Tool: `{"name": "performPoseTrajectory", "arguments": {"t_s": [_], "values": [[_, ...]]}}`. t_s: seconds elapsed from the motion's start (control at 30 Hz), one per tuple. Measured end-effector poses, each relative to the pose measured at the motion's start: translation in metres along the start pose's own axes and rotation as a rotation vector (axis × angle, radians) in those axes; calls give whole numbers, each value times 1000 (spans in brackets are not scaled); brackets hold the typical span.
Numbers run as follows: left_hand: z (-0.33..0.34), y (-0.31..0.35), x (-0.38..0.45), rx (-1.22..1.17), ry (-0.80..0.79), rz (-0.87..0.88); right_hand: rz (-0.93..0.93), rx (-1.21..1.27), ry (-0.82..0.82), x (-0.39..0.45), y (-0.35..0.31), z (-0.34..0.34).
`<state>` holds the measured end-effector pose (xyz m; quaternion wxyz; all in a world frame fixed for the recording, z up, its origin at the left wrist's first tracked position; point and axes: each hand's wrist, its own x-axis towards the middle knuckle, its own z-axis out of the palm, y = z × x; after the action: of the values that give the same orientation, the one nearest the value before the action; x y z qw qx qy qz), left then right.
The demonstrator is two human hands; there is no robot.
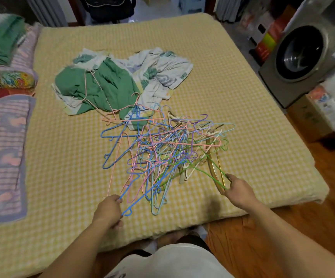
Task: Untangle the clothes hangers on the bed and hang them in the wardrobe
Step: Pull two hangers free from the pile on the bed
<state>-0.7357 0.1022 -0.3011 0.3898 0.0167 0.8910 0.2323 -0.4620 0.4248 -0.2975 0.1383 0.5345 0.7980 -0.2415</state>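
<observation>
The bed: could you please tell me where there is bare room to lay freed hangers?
Bare checked bed cover lies right of the hanger tangle, and between it and the striped blanket. Beyond it, the crumpled clothes crowd the middle. Both hands grip hangers at the near edge.

A home bedroom: bed (202,57), folded bedding (4,149), washing machine (307,55).

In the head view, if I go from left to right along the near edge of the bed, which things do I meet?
Striped purple blanket → left hand gripping a blue hanger → tangled pile of hangers → right hand holding a gold hanger and a green hanger.
</observation>
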Motion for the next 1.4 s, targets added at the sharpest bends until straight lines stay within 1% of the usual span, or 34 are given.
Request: {"name": "performPoseTrajectory", "arguments": {"t_s": [0.07, 0.17, 0.23, 0.27, 0.33, 0.4, 0.47, 0.53, 0.63, 0.7, 0.77, 0.8, 0.87, 0.9, 0.97, 1.0, 1.03, 1.1, 1.17, 1.23, 1.3, 1.33, 1.4], "values": [[7, -8, -1, -50, -15, -44, -23, -30, 14, -1, -1, 1], [5, -8, -5, -74, 48, -43, -57, -75, 24, -10, -1, 1], [-1, -5, -3, -129, 45, -80, -69, -102, 22, -11, 6, 0], [-6, -5, -1, -174, 4, -125, -70, -116, 21, -11, 10, -1], [-21, -6, 1, -257, -147, -246, -60, -128, 19, -9, 15, -1], [-42, -11, 0, -276, -301, -359, -50, -114, 10, -8, 15, 0], [-68, -17, 1, -277, -391, -435, -39, -95, -3, -7, 12, 4], [-93, -24, -1, -300, -414, -476, -31, -82, -7, -6, 8, 7], [-123, -31, -7, -318, -382, -510, -23, -63, -17, -4, 5, 8], [-132, -29, -10, -272, -324, -470, -22, -64, -20, -2, 4, 9], [-128, -17, -9, -173, -210, -343, -16, -74, -19, -1, 4, 10], [-123, -11, -8, -116, -133, -249, -10, -111, -34, -1, 4, 12], [-112, -1, -5, 25, 13, -31, 3, -249, -116, 0, 7, 16], [-108, 3, -7, 117, 79, 88, 9, -312, -172, 0, 6, 20], [-104, 8, -20, 363, 193, 326, 44, -325, -270, 2, 3, 28], [-102, 9, -28, 472, 232, 427, 59, -300, -295, 3, -1, 33], [-97, 9, -37, 516, 246, 515, 70, -253, -297, 3, -7, 37], [-88, 7, -52, 466, 222, 613, 85, -147, -278, 3, -22, 41], [-76, -2, -57, 385, 192, 592, 87, -70, -283, 0, -33, 44], [-61, -12, -55, 295, 104, 482, 113, 17, -311, 1, -36, 51], [-36, -18, -55, 104, -35, 335, 174, 141, -347, 2, -35, 59], [-21, -18, -56, -9, -72, 282, 187, 182, -351, 2, -35, 61], [5, -13, -58, -202, -78, 180, 172, 235, -339, -1, -41, 65]]}}
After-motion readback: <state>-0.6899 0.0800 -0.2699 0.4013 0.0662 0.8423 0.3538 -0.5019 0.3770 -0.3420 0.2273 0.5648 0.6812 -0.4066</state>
